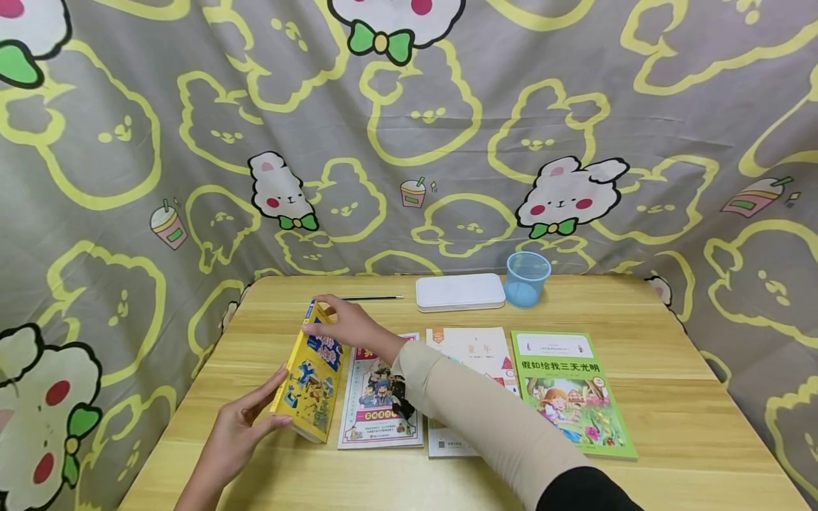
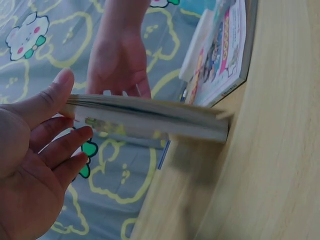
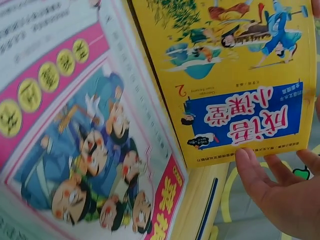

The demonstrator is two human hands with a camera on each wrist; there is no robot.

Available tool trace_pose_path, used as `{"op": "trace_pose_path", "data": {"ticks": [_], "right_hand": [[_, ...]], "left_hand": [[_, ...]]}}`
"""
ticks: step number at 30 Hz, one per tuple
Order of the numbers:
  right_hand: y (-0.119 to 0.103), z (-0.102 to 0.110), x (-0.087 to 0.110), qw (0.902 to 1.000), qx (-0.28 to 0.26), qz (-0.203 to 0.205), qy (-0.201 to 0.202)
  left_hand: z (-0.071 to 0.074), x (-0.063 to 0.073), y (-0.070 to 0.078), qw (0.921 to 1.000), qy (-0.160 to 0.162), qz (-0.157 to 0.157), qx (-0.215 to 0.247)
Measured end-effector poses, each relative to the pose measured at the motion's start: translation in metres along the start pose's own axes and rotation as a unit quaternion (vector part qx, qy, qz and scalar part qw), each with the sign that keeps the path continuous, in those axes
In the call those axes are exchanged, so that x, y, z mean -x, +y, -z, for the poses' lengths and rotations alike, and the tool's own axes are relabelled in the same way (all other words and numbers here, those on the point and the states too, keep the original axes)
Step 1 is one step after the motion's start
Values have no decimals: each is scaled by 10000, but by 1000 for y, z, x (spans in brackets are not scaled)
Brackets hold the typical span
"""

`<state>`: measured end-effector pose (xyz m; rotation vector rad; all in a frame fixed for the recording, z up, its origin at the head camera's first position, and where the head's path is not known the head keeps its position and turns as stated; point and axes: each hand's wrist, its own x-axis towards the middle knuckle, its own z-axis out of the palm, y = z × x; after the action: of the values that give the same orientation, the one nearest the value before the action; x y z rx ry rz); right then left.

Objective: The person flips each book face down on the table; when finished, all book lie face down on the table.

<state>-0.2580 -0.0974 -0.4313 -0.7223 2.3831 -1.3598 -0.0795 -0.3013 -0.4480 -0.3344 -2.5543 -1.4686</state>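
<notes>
A tilted yellow book (image 1: pixel 313 380) is gripped from both ends, the near one pinched by the left hand (image 1: pixel 238 427) and the far one by the right hand (image 1: pixel 351 328), presumably for steadiness; near the right hand, a pink-bordered book (image 1: pixel 377 399) is seen flat

The head view is bright, the left wrist view dimmer, a soft shadow (image 2: pixel 192 162) darkening the table (image 2: pixel 280 150).
</notes>
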Motion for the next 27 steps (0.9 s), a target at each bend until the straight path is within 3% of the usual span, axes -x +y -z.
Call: {"op": "trace_pose_path", "data": {"ticks": [7,13,19,27], "right_hand": [[-1,-5,-2,9963,-848,-94,-38],[-1,-10,-5,9867,-1615,-138,-143],[-1,-13,-5,9751,-2194,-115,-309],[6,-10,-3,9600,-2762,-125,-445]], "left_hand": [[3,2,1,9998,-102,-94,144],[7,3,0,9997,-181,-110,79],[9,5,1,9988,-300,-394,-26],[3,5,-1,9975,-384,-500,317]]}}
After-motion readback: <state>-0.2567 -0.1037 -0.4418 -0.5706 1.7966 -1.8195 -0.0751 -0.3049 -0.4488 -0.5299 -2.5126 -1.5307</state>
